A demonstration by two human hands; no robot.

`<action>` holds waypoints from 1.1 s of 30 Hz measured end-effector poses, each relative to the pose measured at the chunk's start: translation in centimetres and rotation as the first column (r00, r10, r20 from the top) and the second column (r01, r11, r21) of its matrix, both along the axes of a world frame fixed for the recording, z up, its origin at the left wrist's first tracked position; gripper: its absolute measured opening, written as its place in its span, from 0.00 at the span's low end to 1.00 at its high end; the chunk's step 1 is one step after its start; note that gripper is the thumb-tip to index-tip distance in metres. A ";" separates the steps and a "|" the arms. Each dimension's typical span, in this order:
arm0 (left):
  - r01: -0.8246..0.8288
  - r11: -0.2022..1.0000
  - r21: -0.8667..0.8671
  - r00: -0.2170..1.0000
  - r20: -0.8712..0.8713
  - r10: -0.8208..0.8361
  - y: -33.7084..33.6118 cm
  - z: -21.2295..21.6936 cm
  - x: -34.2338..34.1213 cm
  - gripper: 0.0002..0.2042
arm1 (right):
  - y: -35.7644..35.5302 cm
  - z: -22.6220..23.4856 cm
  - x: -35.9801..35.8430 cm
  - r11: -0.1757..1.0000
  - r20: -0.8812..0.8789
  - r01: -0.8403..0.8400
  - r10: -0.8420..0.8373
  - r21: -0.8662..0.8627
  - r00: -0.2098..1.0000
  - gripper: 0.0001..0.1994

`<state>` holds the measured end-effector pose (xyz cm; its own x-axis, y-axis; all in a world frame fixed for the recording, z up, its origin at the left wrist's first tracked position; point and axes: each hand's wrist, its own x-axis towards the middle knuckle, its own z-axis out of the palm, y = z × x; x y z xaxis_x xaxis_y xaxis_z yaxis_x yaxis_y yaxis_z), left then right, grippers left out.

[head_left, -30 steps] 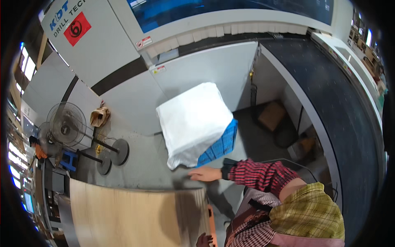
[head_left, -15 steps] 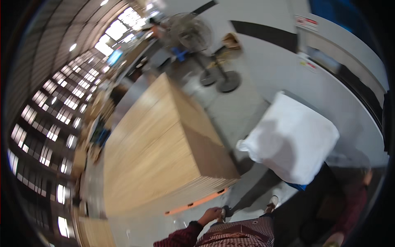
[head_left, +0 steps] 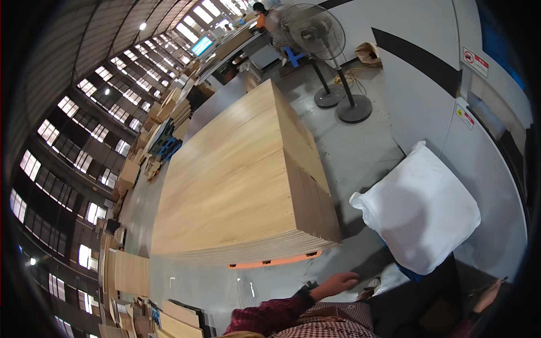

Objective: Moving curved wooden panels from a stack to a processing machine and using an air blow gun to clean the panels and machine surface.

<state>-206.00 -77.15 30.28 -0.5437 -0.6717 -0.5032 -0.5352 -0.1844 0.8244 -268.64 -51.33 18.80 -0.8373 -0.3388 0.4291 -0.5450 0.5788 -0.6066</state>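
My left hand [head_left: 337,285] reaches across in front of the checked apron, fingers stretched out and holding nothing I can see. It is close to the front edge of a large stack of wood-grain boards [head_left: 225,180], without touching it. At the lower right rim my right hand [head_left: 489,297] is in shadow beside a grey machine; its fingers point up and are too dim to make out. Between the stack and the machine, a white cloth-covered bundle [head_left: 420,208] rests on something blue and dark, nearest to my right hand but apart from it.
The board stack rests on an orange pallet [head_left: 276,262]. Two standing fans [head_left: 354,109] are beyond it, near a brown sack [head_left: 368,54]. The grey machine [head_left: 417,96] lines the right side. Loose boards [head_left: 131,273] lie at the left, and a person [head_left: 260,18] is far off.
The view has turned, so the stack and white bundle appear further right. My left hand has moved right, away from my waist, and its fingers have extended. My right hand appears lower.
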 end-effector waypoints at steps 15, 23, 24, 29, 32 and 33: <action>-0.432 0.716 0.549 0.501 -0.514 0.696 3.9 6.8 6.6 0.15 | -22.2 23.7 55.1 0.150 0.463 -0.892 0.883 -0.426 -0.073 0.17; -0.464 0.549 0.695 0.151 -0.549 0.822 7.9 10.3 23.4 0.20 | -16.7 19.9 69.0 -0.091 0.815 -0.936 0.468 -0.341 -0.343 0.28; -0.551 0.520 0.653 0.120 -0.555 0.823 8.1 11.4 24.8 0.21 | -17.0 19.4 67.8 0.008 0.873 -0.925 0.335 -0.379 -0.354 0.21; -0.715 0.531 0.454 0.277 -0.513 0.813 11.8 8.3 35.8 0.19 | -18.6 23.7 66.1 0.689 0.886 -0.558 0.385 -0.462 -0.257 0.16; -0.678 0.459 0.574 0.246 -0.412 0.878 14.9 5.6 40.2 0.17 | -17.3 27.1 71.7 0.373 0.900 -0.823 0.253 -0.429 -0.355 0.14; -0.679 0.444 0.585 0.261 -0.372 0.891 15.7 4.9 41.9 0.17 | -17.4 26.7 72.4 0.370 0.898 -0.822 0.256 -0.432 -0.357 0.14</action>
<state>-164.14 -61.47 35.22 -0.0313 -0.8325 -0.5532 0.5510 -0.4761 0.6853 -196.27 -68.76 45.55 0.3875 -0.7229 -0.5721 -0.0128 0.6163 -0.7874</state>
